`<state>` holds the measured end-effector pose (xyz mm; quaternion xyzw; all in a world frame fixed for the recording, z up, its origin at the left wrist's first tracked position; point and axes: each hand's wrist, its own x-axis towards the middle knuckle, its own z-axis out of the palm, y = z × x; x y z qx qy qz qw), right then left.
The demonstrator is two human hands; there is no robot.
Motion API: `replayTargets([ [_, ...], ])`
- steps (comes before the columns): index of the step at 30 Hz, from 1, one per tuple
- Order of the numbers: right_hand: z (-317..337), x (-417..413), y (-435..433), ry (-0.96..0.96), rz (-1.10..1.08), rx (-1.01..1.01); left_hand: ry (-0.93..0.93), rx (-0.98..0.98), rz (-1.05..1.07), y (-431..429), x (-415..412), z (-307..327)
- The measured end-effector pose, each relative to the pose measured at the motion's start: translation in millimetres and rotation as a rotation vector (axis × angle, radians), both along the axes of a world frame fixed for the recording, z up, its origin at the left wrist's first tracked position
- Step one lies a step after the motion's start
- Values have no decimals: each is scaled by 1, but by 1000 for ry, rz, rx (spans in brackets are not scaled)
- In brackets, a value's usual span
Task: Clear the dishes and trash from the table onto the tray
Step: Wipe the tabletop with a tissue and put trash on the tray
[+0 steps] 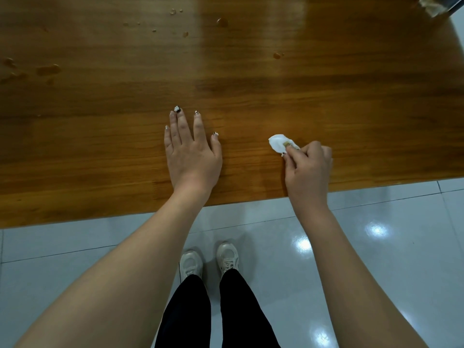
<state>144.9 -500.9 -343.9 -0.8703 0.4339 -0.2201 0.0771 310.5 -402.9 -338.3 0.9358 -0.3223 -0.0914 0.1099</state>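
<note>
My left hand (192,149) lies flat on the brown wooden table (251,79) near its front edge, fingers straight and spread. To its right, my right hand (308,164) grips a small white crumpled tissue (278,143) with a brownish stain and holds it down on the tabletop. At the top right corner a dark tray corner (457,3) shows, with a crumpled soiled tissue (433,7) at its edge. No dishes are in view.
Spots and small puddles of liquid lie on the table at the far left (47,69), the upper middle (222,21) and the right (277,55). Below the table's front edge is a glossy tiled floor (376,234) with my shoes (209,259).
</note>
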Motion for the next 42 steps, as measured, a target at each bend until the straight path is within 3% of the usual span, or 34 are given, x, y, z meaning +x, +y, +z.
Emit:
replayTargets([
  [7, 3, 42, 27, -32, 280, -11, -2, -20, 9, -1, -1, 1],
  [17, 8, 101, 4, -6, 155, 20, -1, -20, 23, -1, 0, 2],
  [22, 12, 83, 15, 23, 175, 29, 19, -28, 25, 0, 0, 4],
  [27, 28, 72, 10, 196, 274, 215, 66, -38, 27, 0, 2, 9],
  [33, 42, 85, -6, 14, 226, 355, 158, -8, -3, 3, 7, 17],
  [37, 55, 121, -16, -61, 209, 393, 332, -142, 74, 1, 14, 29],
  [42, 65, 187, -33, -77, 241, 438, 313, -275, 192, -6, 64, 37],
])
